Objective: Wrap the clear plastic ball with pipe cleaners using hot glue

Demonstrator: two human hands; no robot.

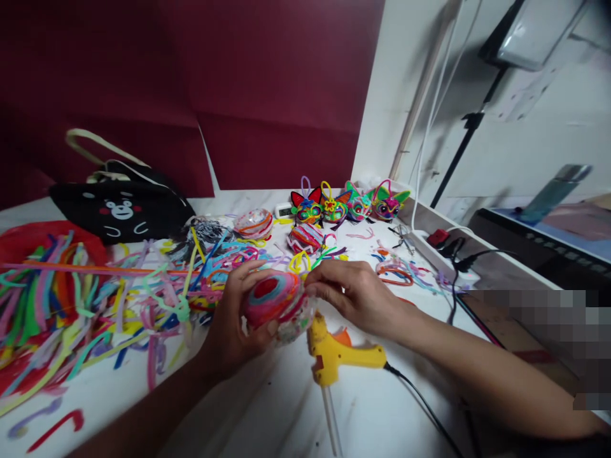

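Note:
My left hand (226,334) is wrapped around a clear plastic ball (273,298) partly covered with coiled pink, red, orange and blue pipe cleaners. Bare transparent plastic shows along its lower right side. At the ball's upper right edge, the thumb and fingers of my right hand (360,292) are pinched together; whatever lies between them is too small or hidden to name. A yellow hot glue gun (351,356) lies on the white table just below my right hand, a clear glue stick (330,413) jutting out toward me.
Loose pipe cleaners (62,299) cover the table's left side, before a black bag (121,213). Several finished animal-head ornaments (360,205) stand at the back, near two more wrapped balls (254,224). A power strip (442,257) lies at right; the glue gun's cord (424,404) trails nearby.

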